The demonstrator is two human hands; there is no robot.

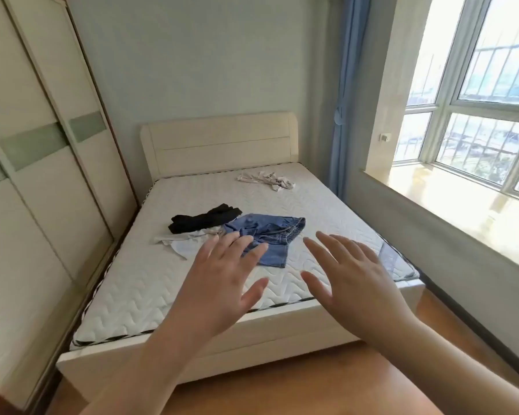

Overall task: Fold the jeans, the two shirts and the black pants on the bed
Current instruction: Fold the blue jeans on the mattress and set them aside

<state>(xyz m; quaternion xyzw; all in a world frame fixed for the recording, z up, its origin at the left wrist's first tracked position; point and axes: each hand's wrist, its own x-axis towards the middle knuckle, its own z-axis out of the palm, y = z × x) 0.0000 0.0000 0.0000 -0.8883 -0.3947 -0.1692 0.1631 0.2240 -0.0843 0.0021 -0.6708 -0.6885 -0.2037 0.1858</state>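
Note:
Crumpled blue jeans [270, 232] lie in the middle of the white mattress [150, 274]. To their left, the bunched black pants [203, 221] overlap a crumpled pale shirt [183, 242]. A white shirt with dark print [265, 179] lies near the headboard. My left hand [219, 280] and my right hand [351, 277] are raised in front of me, over the foot of the bed, with fingers spread. Neither hand holds or touches anything.
A cream wardrobe with sliding doors [36, 190] runs along the bed's left side. On the right are a window sill [462, 199], a large window and a blue curtain [342, 115]. Wooden floor [282, 393] lies between me and the bed's footboard [252, 339].

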